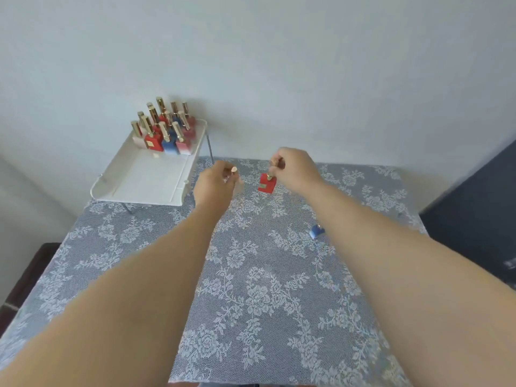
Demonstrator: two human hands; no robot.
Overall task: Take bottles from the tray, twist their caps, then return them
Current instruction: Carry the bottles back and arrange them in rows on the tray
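Two bare forearms reach from the near edge over the lace cloth (259, 275) toward the far middle of the tabletop. At their ends, the right hand (296, 169) is closed in a pinch around the gold cap of a red bottle (267, 183), which hangs below the fingers, tilted, just above the cloth. Just left of it, the left hand (215, 185) is also curled shut, with a small gold cap end (234, 169) showing at its fingertips; what else it holds is hidden by the hand. The two hands are near each other but apart.

Farther left, at the far left corner, a white tray (145, 180) stands raised on thin metal legs, partly overhanging the tabletop. Its near part is bare; a cluster of bottles (164, 127) stands upright at its far end, red, blue and pale ones, all with tall gold caps.

On the right, a small blue thing (316, 231) lies on the cloth close against the right forearm, too blurred to tell exactly what it is. Behind everything rises a plain pale wall (279, 65).
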